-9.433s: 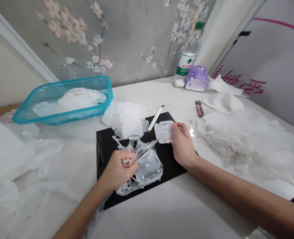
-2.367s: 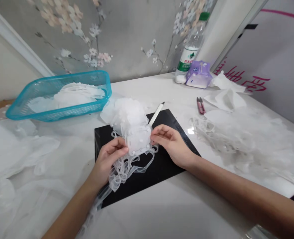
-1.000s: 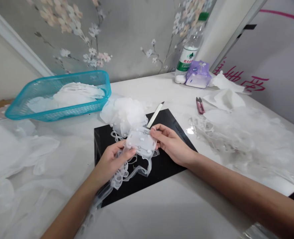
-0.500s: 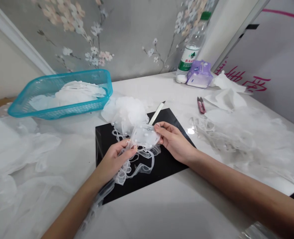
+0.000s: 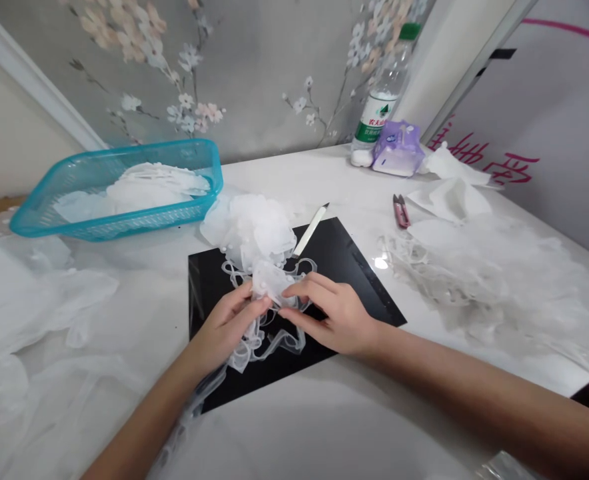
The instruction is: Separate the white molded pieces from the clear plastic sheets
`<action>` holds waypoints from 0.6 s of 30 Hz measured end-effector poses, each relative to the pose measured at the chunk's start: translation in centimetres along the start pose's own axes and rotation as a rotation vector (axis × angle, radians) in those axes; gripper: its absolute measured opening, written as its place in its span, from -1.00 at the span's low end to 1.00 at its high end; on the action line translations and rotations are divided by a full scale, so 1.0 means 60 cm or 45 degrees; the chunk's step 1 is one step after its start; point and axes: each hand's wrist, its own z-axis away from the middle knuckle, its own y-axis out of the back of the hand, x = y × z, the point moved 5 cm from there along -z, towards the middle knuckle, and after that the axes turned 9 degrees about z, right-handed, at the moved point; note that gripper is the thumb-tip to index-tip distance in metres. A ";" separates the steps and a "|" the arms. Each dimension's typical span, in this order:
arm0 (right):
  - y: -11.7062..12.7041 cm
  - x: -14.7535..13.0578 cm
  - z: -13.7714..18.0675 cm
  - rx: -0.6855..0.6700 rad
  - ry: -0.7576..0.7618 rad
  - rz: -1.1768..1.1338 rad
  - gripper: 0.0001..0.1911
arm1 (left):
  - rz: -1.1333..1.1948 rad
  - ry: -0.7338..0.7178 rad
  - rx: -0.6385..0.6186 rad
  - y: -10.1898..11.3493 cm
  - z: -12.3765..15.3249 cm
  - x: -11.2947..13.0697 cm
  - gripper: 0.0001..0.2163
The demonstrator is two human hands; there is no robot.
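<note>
Pinched in my left hand is a small piece of sheer white fabric with white beads on it, held over a black board. My right hand has its curled thumb and index finger at the right edge of this piece. Narrow, curly strips of sheer trimming hang and lie beneath both hands. Just beyond the piece sits a pile of white sheer fabric petals. A pale, dark-tipped tool, like a pen or knife, rests against the board's far edge.
A blue plastic basket with white fabric pieces stands at the back left. Pink thread snips, a purple tissue pack and a water bottle are at the right. Sheer fabric heaps lie on both sides.
The fabric piece was spread flat between both hands; now it is bunched or folded over. My right hand has moved left and down, closer to my left hand, which has hardly moved.
</note>
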 end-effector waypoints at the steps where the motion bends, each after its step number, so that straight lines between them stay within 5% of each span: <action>1: 0.000 0.000 0.000 0.010 0.014 0.036 -0.84 | -0.040 -0.007 -0.029 -0.001 0.000 -0.001 -0.81; 18: 0.008 -0.010 -0.005 0.161 0.210 0.145 -0.84 | -0.163 -0.054 -0.162 -0.006 -0.002 -0.004 -0.71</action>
